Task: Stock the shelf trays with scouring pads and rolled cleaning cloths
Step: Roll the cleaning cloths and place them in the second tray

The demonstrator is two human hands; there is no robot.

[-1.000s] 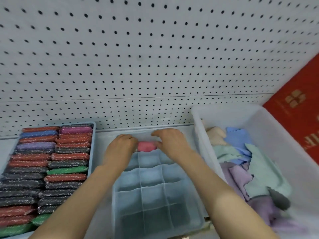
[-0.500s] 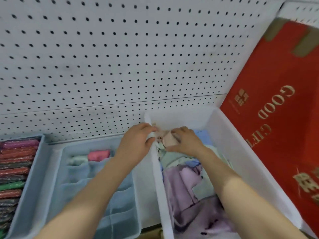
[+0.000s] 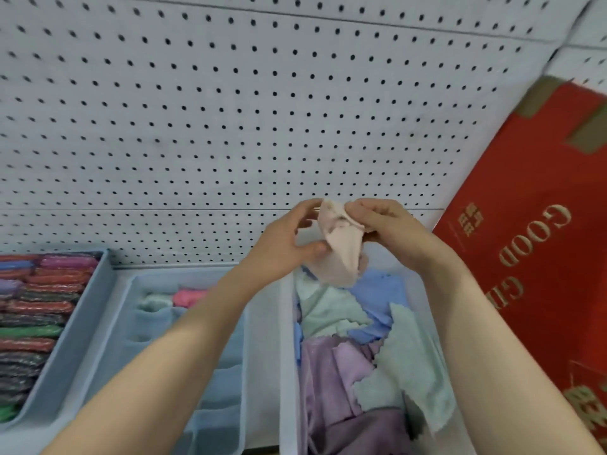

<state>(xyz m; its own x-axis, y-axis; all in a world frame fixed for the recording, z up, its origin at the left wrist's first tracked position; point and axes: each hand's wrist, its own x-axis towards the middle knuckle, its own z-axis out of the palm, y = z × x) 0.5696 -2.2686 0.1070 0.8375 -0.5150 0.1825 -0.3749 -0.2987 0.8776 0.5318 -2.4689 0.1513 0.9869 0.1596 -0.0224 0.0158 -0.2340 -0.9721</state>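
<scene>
Both hands, left hand [image 3: 282,244] and right hand [image 3: 387,228], pinch the limp pink cloth [image 3: 341,254] above the bin [image 3: 285,356]; light and floppy, best held by its edges.

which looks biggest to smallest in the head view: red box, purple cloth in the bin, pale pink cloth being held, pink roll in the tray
1. red box
2. purple cloth
3. pale pink cloth, though it is raised nearer the camera
4. pink roll, partly hidden by the left arm
</scene>
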